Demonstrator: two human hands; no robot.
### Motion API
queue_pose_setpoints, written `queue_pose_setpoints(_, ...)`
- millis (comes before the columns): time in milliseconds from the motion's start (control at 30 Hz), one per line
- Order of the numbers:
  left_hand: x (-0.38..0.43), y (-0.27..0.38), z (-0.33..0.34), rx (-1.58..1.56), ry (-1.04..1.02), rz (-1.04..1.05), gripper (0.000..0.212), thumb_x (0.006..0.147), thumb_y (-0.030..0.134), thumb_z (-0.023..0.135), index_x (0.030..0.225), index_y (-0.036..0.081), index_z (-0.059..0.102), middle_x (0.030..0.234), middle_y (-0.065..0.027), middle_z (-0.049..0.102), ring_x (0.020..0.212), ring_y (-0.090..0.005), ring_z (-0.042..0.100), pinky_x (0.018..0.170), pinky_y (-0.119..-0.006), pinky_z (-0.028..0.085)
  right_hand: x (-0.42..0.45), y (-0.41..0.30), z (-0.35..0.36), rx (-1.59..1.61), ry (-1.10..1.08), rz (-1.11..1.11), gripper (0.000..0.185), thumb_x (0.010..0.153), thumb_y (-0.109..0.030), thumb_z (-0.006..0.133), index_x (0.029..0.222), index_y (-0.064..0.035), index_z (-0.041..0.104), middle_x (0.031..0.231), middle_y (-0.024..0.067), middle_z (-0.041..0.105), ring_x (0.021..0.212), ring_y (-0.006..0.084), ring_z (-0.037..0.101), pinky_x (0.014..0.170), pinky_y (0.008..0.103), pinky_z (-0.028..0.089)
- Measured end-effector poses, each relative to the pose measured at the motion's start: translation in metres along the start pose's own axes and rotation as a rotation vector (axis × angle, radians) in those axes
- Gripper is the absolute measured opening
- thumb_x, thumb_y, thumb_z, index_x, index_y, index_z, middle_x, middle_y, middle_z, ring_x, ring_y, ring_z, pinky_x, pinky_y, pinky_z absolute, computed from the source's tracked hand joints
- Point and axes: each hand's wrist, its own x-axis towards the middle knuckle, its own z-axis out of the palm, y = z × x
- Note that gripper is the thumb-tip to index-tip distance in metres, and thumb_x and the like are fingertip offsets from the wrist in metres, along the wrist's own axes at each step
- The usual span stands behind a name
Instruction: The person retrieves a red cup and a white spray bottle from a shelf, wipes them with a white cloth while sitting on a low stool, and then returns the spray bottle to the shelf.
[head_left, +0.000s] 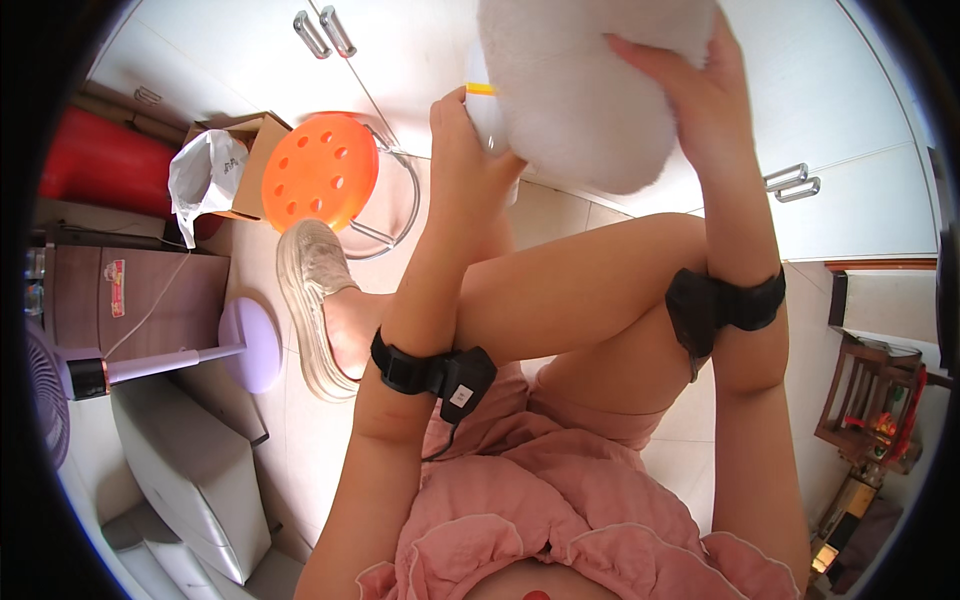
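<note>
A white, fluffy plush item (577, 97) is raised in front of me at the top of the view, and its upper end is cut off by the frame. My right hand (697, 90) grips its right side, with the thumb pressed across the pile. In my left hand (472, 150) is a smooth white handheld object (484, 112) with a yellow band. It lies against the plush's left edge, which covers part of it, so I cannot tell exactly what it is. Both forearms rise above my bare, crossed legs, with a black strapped device (435, 375) on the left one.
White cabinets (420, 67) with metal handles stand ahead. Leftward are an orange round stool (322, 172), a cardboard box (259, 161) with a white plastic bag (206, 176), a lilac fan (165, 367) and a grey padded seat (195, 465). A brown wooden rack (870, 397) stands right.
</note>
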Motion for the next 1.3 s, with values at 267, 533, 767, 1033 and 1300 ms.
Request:
queue_pose_setpoints(267, -0.003, -0.001, 0.012, -0.108, 0.160, 0.049, 0.050, 0.072, 0.016, 0.069, 0.107, -0.004, 0.039, 0.097, -0.0126, 0.043, 0.084, -0.0185, 0.050, 0.070, -0.032, 0.045, 0.020, 0.019, -0.020, -0.719, -0.054, -0.250, 0.065, 0.067, 0.011, 0.053, 0.130, -0.0019, 0.038, 0.116, 0.0155, 0.052, 0.110, 0.0232, 0.050, 0.094, 0.0303, 0.038)
queue_pose_setpoints(533, -0.001, -0.002, 0.005, -0.326, 0.037, -0.107, 0.044, 0.077, 0.014, 0.065, 0.108, -0.003, 0.040, 0.089, -0.0100, 0.054, 0.082, -0.0174, 0.055, 0.070, -0.030, 0.046, -0.001, -0.004, -0.001, -0.350, 0.026, -0.108, 0.063, 0.063, 0.006, 0.055, 0.123, -0.0066, 0.047, 0.114, 0.0133, 0.055, 0.102, 0.0272, 0.054, 0.089, 0.0317, 0.042)
queue_pose_setpoints(767, 0.000, -0.022, 0.007, -0.822, 0.202, -0.052, 0.048, 0.087, 0.026, 0.053, 0.126, 0.003, 0.037, 0.096, -0.0089, 0.054, 0.085, -0.0162, 0.055, 0.077, -0.032, 0.049, 0.000, 0.017, -0.028, -0.883, -0.140, -0.139, 0.073, 0.061, 0.011, 0.049, 0.128, -0.0160, 0.044, 0.119, 0.0117, 0.053, 0.105, 0.0324, 0.051, 0.089, 0.0368, 0.043)
queue_pose_setpoints(1033, 0.006, -0.012, 0.002, -1.294, -0.013, -0.164, 0.055, 0.092, 0.049, 0.033, 0.119, 0.002, 0.038, 0.100, -0.0116, 0.054, 0.088, -0.0187, 0.056, 0.077, -0.032, 0.049, 0.018, -0.143, -0.094, -1.114, 0.832, -1.037, 0.063, 0.072, -0.020, 0.067, 0.121, 0.0042, 0.036, 0.120, 0.0191, 0.042, 0.107, 0.0336, 0.046, 0.096, 0.0426, 0.031)
queue_pose_setpoints(1300, 0.007, -0.015, -0.015, -1.426, -0.054, -0.234, 0.044, 0.093, 0.039, 0.039, 0.124, 0.007, 0.038, 0.102, -0.0084, 0.052, 0.090, -0.0176, 0.054, 0.079, -0.033, 0.048, 0.117, -0.143, -0.295, -2.008, 0.325, -0.312, 0.051, 0.073, -0.003, 0.058, 0.122, -0.0030, 0.045, 0.118, 0.0184, 0.052, 0.101, 0.0337, 0.051, 0.089, 0.0376, 0.038)
